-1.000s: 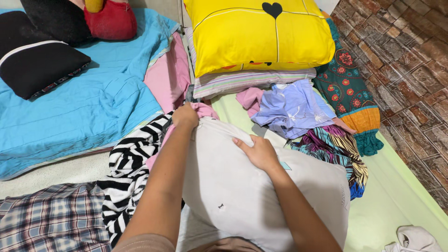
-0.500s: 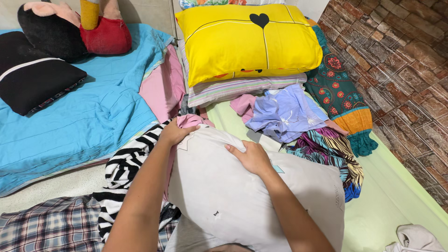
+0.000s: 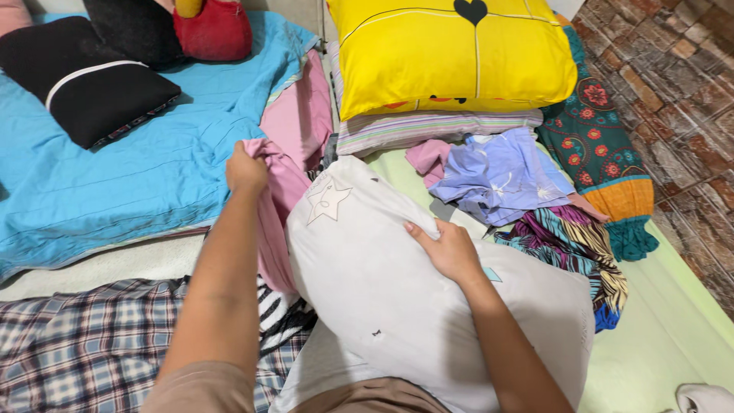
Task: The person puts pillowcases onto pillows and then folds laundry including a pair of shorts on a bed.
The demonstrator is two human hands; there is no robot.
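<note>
A large white pillow [image 3: 397,306] with a faint star print lies tilted in front of me on the bed. My right hand [image 3: 447,248] presses on its upper face, fingers gripping the fabric. My left hand [image 3: 246,170] is raised at the pillow's left and is shut on a pink cloth [image 3: 277,206] that hangs down beside the pillow.
A yellow pillow [image 3: 451,53] rests on a striped pillow [image 3: 428,126] at the back. Crumpled clothes [image 3: 497,172] lie right of the white pillow. A blue sheet [image 3: 138,168], black cushions [image 3: 92,88], plaid cloth [image 3: 84,344] and zebra cloth [image 3: 287,317] lie left. A brick wall [image 3: 680,99] stands right.
My left hand has lifted up and to the left, pulling the pink cloth out from beside the pillow. The white pillow's upper end has risen. My right hand stays on it.
</note>
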